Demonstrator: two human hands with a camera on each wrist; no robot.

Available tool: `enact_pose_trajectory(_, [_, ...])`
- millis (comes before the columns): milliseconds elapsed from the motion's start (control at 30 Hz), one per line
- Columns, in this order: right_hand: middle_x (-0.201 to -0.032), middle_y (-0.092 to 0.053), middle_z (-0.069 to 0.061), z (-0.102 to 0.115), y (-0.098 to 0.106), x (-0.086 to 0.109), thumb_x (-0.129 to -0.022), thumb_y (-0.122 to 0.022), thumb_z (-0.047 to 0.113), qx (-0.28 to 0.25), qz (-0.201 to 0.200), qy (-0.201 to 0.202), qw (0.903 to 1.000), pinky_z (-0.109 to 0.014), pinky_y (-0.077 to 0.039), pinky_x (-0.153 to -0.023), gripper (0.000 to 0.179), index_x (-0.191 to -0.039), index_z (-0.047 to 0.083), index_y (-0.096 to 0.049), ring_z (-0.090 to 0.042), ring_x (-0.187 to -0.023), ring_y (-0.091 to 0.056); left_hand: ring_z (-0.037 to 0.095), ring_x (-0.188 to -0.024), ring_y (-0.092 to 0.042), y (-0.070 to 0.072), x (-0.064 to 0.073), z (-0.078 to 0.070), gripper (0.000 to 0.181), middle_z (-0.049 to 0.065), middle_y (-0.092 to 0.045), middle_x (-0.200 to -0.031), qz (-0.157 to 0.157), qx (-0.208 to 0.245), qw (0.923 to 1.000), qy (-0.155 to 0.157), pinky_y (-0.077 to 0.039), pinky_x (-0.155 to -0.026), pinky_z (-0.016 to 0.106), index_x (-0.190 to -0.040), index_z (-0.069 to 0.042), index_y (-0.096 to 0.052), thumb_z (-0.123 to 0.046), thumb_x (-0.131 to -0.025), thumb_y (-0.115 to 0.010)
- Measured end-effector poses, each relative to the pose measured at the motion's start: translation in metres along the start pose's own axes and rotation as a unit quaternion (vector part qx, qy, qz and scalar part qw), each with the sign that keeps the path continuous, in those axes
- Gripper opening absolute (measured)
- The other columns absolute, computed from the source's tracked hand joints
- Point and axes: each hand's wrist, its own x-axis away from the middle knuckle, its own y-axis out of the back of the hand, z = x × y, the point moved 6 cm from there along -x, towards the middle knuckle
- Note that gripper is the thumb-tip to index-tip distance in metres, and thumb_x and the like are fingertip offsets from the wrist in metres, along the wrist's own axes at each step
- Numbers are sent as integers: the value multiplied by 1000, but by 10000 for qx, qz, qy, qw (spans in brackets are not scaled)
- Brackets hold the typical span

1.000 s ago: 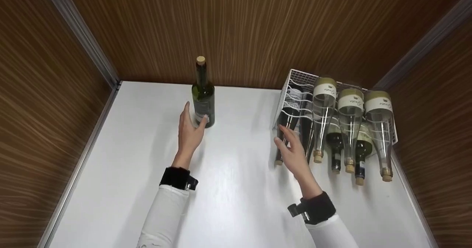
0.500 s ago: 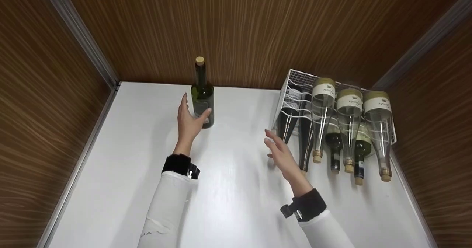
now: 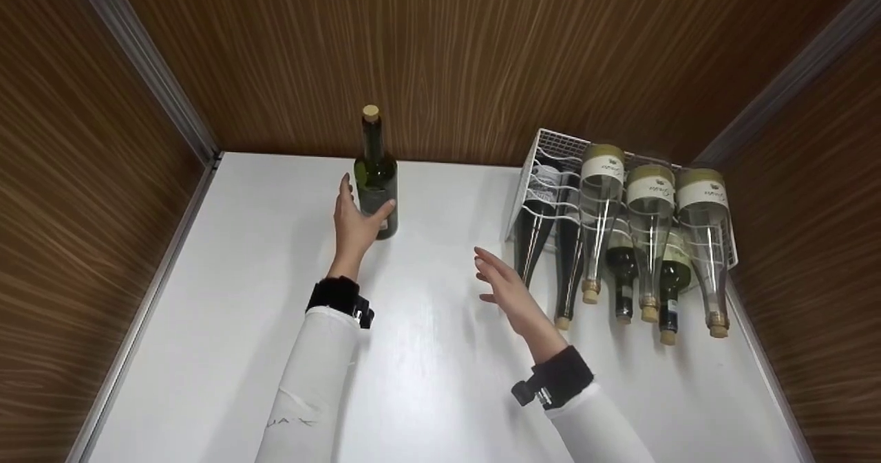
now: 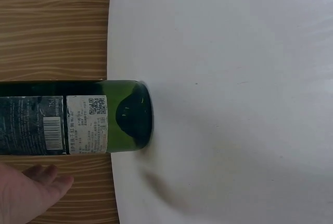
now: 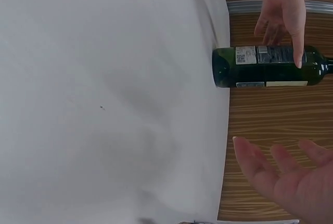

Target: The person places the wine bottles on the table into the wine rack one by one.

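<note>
A green wine bottle [image 3: 376,174] with a cork stands upright near the back of the white table [image 3: 440,380]. My left hand [image 3: 356,232] is close at its left side, thumb and fingers spread apart, the thumb overlapping the bottle in the head view. In the left wrist view, part of that hand [image 4: 26,195] shows beside the labelled bottle [image 4: 86,122]. My right hand [image 3: 515,301] hovers over the table between the bottle and the rack, fingers extended and holding nothing. The right wrist view has its palm [image 5: 291,182] apart from the bottle [image 5: 260,70].
At the right stands a white wire rack [image 3: 561,141] loaded with several corked bottles, necks pointing toward me. Clear bottles [image 3: 600,205] lie above darker ones [image 3: 535,232]. Wood-grain panels [image 3: 440,57] enclose the table at the back and both sides.
My right hand has moved left, away from the rack's bottles. My left hand has shifted slightly forward, closer to the standing bottle, which stays in place.
</note>
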Motion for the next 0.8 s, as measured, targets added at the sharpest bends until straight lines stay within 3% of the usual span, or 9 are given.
enact_pose_trajectory(333, [-155, -30, -20, -5, -4, -3, -105, -46, 38, 67, 40, -14, 10000, -60, -38, -102, 57, -152, 7, -35, -45, -137, -32, 32, -143, -27, -3, -6, -1, 98, 18, -27, -155, 91, -12, 9999, 69, -25, -114, 42, -158, -10, -12, -34, -87, -76])
enact_pose_trajectory(567, [-152, -36, -20, -7, -2, -6, -104, -48, 37, 0, -156, -65, 9999, -59, -41, -100, 56, -150, 7, -39, -44, -136, -35, 25, -140, -32, -7, -14, -8, 92, 11, -36, -151, 140, 81, 9998, -148, -24, -114, 43, -157, -12, -17, -28, -88, -77])
enact_pose_trajectory(800, [-153, -34, -21, -12, -1, -4, -104, -48, 37, 10, -94, -102, 9999, -60, -40, -101, 58, -151, 6, -38, -45, -136, -35, 26, -142, -29, -8, -17, -6, 100, 13, -32, -154, 51, 14, 10000, 19, -22, -115, 42, -157, -11, -12, -30, -85, -79])
